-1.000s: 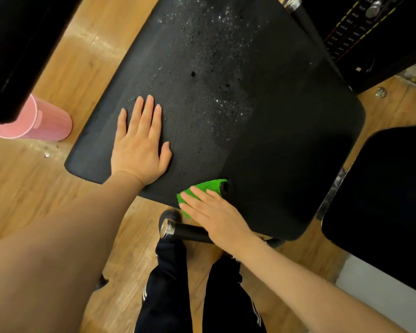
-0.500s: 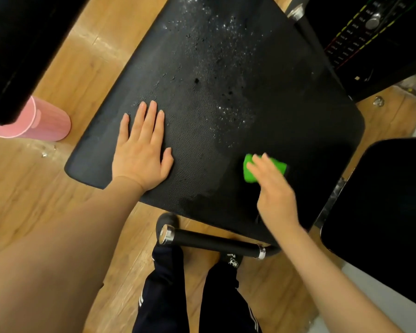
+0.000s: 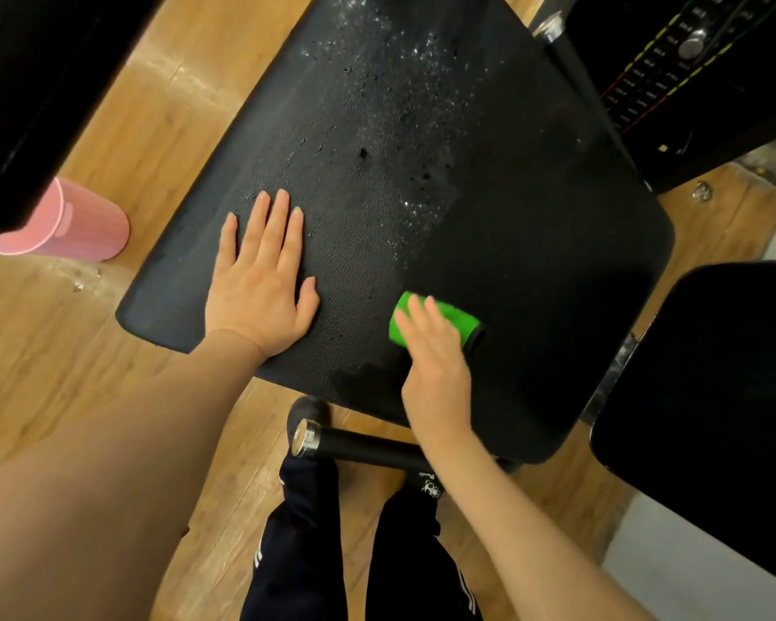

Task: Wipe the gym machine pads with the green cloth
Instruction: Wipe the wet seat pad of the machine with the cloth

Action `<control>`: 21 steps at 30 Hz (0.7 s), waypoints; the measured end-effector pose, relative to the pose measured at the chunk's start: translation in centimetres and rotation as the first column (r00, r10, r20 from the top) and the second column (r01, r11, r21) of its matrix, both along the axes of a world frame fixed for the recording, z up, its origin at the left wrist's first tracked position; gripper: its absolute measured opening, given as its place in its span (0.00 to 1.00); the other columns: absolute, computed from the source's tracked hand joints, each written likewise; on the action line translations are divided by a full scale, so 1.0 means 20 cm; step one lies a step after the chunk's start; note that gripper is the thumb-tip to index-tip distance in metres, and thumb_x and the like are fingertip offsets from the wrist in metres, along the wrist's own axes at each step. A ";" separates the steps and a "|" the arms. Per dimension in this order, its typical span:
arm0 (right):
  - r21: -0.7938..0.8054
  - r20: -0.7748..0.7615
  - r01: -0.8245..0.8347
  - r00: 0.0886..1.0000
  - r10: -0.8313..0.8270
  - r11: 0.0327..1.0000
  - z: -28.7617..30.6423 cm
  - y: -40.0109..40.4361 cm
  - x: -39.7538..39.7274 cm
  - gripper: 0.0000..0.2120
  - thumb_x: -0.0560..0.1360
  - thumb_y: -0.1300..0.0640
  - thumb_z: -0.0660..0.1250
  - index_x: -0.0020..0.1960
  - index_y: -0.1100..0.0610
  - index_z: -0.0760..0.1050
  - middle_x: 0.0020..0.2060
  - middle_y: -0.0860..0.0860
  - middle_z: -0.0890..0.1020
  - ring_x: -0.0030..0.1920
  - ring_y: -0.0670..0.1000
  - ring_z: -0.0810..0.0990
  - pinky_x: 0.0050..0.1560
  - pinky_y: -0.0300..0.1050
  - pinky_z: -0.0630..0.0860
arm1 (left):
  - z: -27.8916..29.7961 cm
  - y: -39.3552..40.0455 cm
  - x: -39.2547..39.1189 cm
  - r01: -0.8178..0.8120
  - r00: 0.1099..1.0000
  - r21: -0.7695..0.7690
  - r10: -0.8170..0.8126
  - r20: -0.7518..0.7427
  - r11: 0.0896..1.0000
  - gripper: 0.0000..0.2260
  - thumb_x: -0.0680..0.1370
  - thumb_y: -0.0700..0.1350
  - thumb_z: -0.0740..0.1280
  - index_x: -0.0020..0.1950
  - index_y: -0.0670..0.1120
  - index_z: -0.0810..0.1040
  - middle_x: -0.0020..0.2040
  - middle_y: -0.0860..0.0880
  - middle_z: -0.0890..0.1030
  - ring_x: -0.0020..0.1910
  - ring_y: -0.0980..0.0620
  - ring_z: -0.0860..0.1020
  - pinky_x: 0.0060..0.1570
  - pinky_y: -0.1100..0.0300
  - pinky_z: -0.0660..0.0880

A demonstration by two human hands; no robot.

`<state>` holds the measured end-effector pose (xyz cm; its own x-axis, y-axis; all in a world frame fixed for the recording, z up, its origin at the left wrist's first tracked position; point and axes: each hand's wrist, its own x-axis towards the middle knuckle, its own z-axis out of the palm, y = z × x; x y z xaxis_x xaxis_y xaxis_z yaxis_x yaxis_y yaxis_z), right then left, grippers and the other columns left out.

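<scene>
Right hand (image 3: 435,351), fingers straight, has slid green cloth (image 3: 440,322) leftward across pad (image 3: 534,226); left hand (image 3: 261,284) stays flat.

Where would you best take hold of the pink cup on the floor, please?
Probably around its ribbed side wall, reaching from the right: the pink cup lies tipped on the wooden floor, its open end half hidden under dark equipment on the left.

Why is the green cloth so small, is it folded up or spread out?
Folded up. The green cloth is a small thick bundle under the right hand on the black pad, not a flat sheet.
</scene>
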<state>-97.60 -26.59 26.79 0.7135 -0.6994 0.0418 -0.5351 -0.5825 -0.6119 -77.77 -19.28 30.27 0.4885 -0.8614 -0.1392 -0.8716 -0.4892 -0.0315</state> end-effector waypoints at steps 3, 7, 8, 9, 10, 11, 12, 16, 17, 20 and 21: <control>0.024 -0.085 -0.116 0.990 0.117 0.993 0.00 0.15 -0.13 0.30 0.63 0.78 0.67 0.62 0.60 0.75 0.63 0.54 0.76 0.69 0.51 0.64 0.69 0.52 0.60 | 0.00 0.00 0.00 0.005 1.000 -0.005 -0.005 0.004 1.000 0.32 0.76 0.54 0.52 0.75 0.35 0.60 0.76 0.36 0.61 0.75 0.37 0.57 0.72 0.44 0.47; 0.136 0.034 -0.180 0.984 0.177 0.974 0.04 0.12 -0.20 0.28 0.64 0.78 0.66 0.60 0.60 0.77 0.61 0.53 0.78 0.67 0.49 0.66 0.70 0.48 0.61 | 0.00 0.00 0.00 0.007 1.000 0.000 -0.007 0.005 1.000 0.32 0.76 0.54 0.51 0.75 0.35 0.60 0.75 0.36 0.61 0.75 0.37 0.57 0.72 0.44 0.48; 0.149 0.081 -0.160 0.985 0.149 0.976 0.05 0.07 -0.20 0.24 0.67 0.77 0.61 0.60 0.61 0.77 0.60 0.54 0.78 0.67 0.50 0.68 0.71 0.44 0.61 | 0.00 0.00 0.00 0.008 1.000 0.001 -0.008 0.004 1.000 0.32 0.76 0.54 0.51 0.75 0.35 0.61 0.75 0.36 0.61 0.75 0.37 0.57 0.72 0.43 0.48; 0.143 0.118 -0.118 0.988 0.101 0.983 0.06 0.00 -0.20 0.22 0.70 0.75 0.58 0.60 0.62 0.76 0.60 0.54 0.78 0.66 0.50 0.70 0.71 0.42 0.61 | 0.00 0.00 0.00 0.008 1.000 0.001 -0.008 0.005 1.000 0.32 0.76 0.54 0.51 0.75 0.35 0.61 0.75 0.35 0.61 0.75 0.37 0.57 0.72 0.43 0.48; 0.117 0.145 -0.069 0.988 0.052 0.991 0.07 -0.10 -0.18 0.21 0.72 0.73 0.55 0.60 0.63 0.76 0.60 0.55 0.77 0.65 0.52 0.71 0.71 0.41 0.61 | 0.00 0.00 0.00 0.010 1.000 0.000 -0.010 0.006 1.000 0.32 0.76 0.54 0.52 0.75 0.35 0.61 0.75 0.35 0.62 0.74 0.37 0.58 0.72 0.43 0.49; 0.079 0.154 -0.017 0.988 0.004 0.997 0.07 -0.22 -0.16 0.20 0.73 0.71 0.54 0.60 0.64 0.76 0.60 0.56 0.77 0.65 0.53 0.71 0.71 0.39 0.60 | 0.00 0.00 0.00 0.011 1.000 -0.003 -0.011 0.009 1.000 0.32 0.76 0.53 0.52 0.74 0.35 0.61 0.75 0.35 0.62 0.74 0.37 0.58 0.71 0.43 0.49; 0.034 0.144 0.033 0.989 -0.038 0.999 0.07 -0.36 -0.12 0.20 0.73 0.71 0.54 0.60 0.65 0.76 0.59 0.58 0.77 0.65 0.54 0.72 0.71 0.37 0.59 | 0.00 0.00 0.00 0.011 1.000 -0.005 -0.011 0.013 1.000 0.32 0.76 0.53 0.52 0.74 0.35 0.62 0.75 0.35 0.62 0.74 0.37 0.58 0.71 0.43 0.49; -0.051 0.040 0.213 0.977 -0.211 0.976 0.08 -0.96 0.09 0.21 0.74 0.73 0.54 0.64 0.64 0.74 0.65 0.59 0.74 0.69 0.57 0.67 0.70 0.35 0.54 | 0.00 0.00 0.00 0.005 1.000 -0.013 -0.005 0.009 1.000 0.32 0.76 0.53 0.52 0.74 0.35 0.62 0.75 0.35 0.62 0.74 0.37 0.58 0.71 0.43 0.49; -0.034 0.010 0.257 0.966 -0.257 0.966 0.09 -1.08 0.15 0.22 0.75 0.72 0.53 0.66 0.62 0.72 0.67 0.57 0.71 0.71 0.55 0.64 0.71 0.37 0.53 | 0.00 0.00 0.00 0.006 1.000 -0.013 -0.006 0.009 1.000 0.32 0.76 0.53 0.52 0.74 0.35 0.62 0.75 0.35 0.63 0.74 0.37 0.59 0.71 0.43 0.49; 0.008 -0.103 0.319 0.943 -0.316 0.948 0.05 -1.27 0.25 0.23 0.79 0.70 0.52 0.72 0.58 0.65 0.73 0.53 0.63 0.75 0.51 0.54 0.73 0.42 0.49 | -0.01 0.00 0.00 0.010 1.000 -0.011 -0.010 0.014 1.000 0.32 0.76 0.53 0.52 0.74 0.35 0.62 0.74 0.35 0.63 0.74 0.36 0.59 0.72 0.44 0.49; 0.005 -0.141 0.325 0.937 -0.321 0.946 0.03 -1.27 0.26 0.23 0.79 0.70 0.52 0.73 0.58 0.63 0.74 0.53 0.61 0.75 0.51 0.53 0.73 0.42 0.48 | -0.01 0.00 0.00 0.010 1.000 -0.011 -0.010 0.015 1.000 0.32 0.76 0.53 0.52 0.74 0.35 0.62 0.74 0.35 0.63 0.74 0.36 0.59 0.72 0.44 0.49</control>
